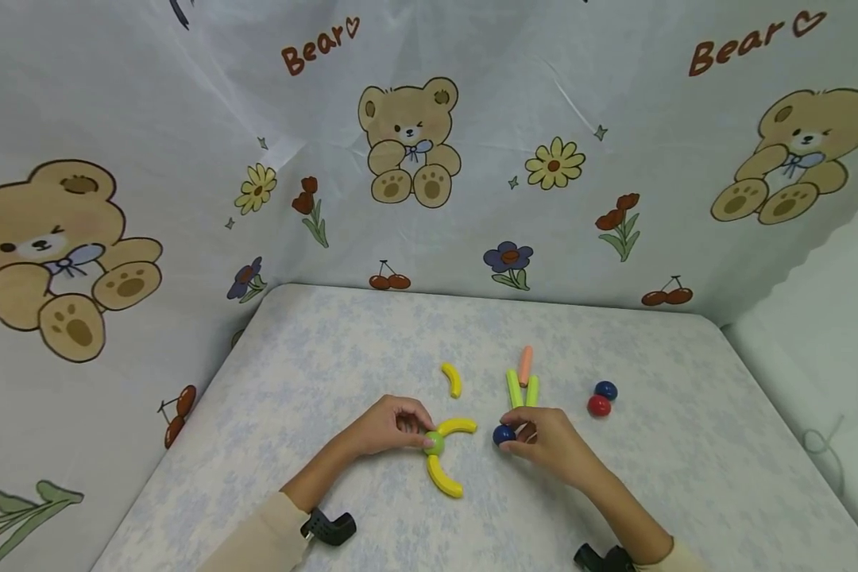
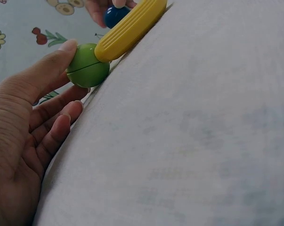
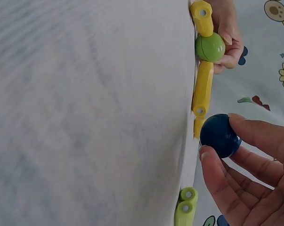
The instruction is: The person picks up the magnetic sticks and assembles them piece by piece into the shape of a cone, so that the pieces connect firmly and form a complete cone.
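Between thumb and fingers, my left hand [image 1: 392, 427] pinches a green ball [image 1: 434, 444] low over the table. Two curved yellow rods meet this ball: the upper rod [image 1: 458, 426] points right and the lower rod [image 1: 444, 479] curves toward the near side. A dark blue ball [image 3: 220, 135] is pinched by my right hand [image 1: 556, 445], a short gap to the right of the upper rod's free end. Round metal discs show on the yellow rods' ends in the right wrist view. Part of the green ball is hidden behind the left fingertips.
A loose curved yellow rod [image 1: 452, 380] lies beyond the left hand. Beyond the right hand are two light green rods [image 1: 514, 388] and an orange-pink rod [image 1: 525, 366]. Farther right sit another blue ball [image 1: 605, 390] and a red ball [image 1: 599, 406]. Bear-printed cloth [image 1: 207, 71] hangs behind the table.
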Demonstrator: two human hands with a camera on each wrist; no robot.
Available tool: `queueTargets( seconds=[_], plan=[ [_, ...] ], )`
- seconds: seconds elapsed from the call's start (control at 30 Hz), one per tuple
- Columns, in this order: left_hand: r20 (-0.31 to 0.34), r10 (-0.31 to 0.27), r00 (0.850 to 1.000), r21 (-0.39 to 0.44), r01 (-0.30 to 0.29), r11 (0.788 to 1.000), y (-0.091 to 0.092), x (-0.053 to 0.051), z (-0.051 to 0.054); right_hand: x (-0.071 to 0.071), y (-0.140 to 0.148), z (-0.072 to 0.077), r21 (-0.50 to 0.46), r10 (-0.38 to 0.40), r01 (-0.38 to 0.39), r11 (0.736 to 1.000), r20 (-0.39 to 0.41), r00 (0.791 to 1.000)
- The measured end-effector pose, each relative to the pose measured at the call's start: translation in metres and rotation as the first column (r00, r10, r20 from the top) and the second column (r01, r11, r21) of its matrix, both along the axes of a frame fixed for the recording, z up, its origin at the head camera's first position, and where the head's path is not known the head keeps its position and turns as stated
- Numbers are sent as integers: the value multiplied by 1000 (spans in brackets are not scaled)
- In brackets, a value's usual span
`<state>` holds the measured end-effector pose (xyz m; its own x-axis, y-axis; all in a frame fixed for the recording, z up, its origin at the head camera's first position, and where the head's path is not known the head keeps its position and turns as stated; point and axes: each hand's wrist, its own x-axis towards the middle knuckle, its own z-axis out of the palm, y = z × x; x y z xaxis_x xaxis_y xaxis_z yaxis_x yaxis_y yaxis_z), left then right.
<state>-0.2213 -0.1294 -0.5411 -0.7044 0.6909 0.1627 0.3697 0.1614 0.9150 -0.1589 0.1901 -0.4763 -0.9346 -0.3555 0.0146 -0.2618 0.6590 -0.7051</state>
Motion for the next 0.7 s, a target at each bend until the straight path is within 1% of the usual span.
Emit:
queueTargets(
  seconds=[0.13, 0.33, 0.57, 0.7],
  plan=[
    [2, 6, 1000, 3, -6, 1000, 1, 0, -1, -4, -9, -1, -3, 6, -5, 1000, 15, 1000],
    [6, 2, 1000, 3, -2, 1000, 2, 0, 1, -9, -18, -3, 6, -19, 19, 1000, 39, 999],
    [7, -9, 1000, 6, 9, 1000, 2, 1, 3, -13, -22, -5, 13, -9, 9, 1000, 18, 1000],
    [11, -9, 1000, 13, 9, 1000, 2, 1, 2, -15, -24, -5, 3, 16, -16, 1000, 3, 1000]
  ],
)
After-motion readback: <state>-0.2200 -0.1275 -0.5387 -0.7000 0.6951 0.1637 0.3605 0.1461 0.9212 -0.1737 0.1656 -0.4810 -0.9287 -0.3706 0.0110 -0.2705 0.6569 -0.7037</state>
